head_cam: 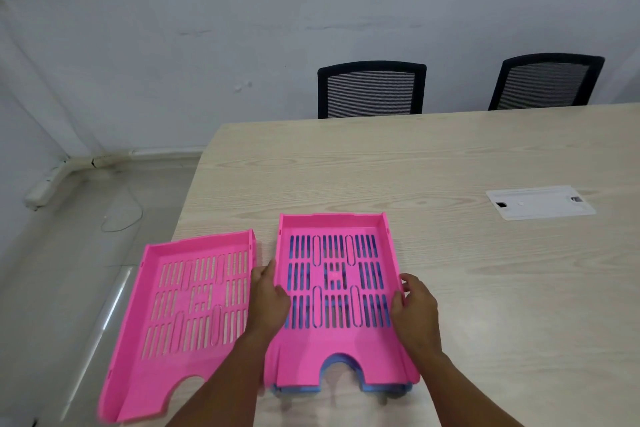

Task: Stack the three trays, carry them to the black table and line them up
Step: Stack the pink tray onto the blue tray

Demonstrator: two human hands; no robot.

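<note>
A pink slotted tray [337,360] sits on top of a blue tray [388,389], whose edge shows under the front and through the slots. My left hand [268,298] grips the pink tray's left wall and my right hand [414,302] grips its right wall. A second pink tray [180,354] lies to the left on the light wooden table [485,270], overhanging the table's left corner. No black table is in view.
A white cable-port cover [540,202] is set into the table at the right. Two black mesh chairs [371,88] [545,81] stand behind the far edge. Floor with a cable and a wall trunking lies to the left.
</note>
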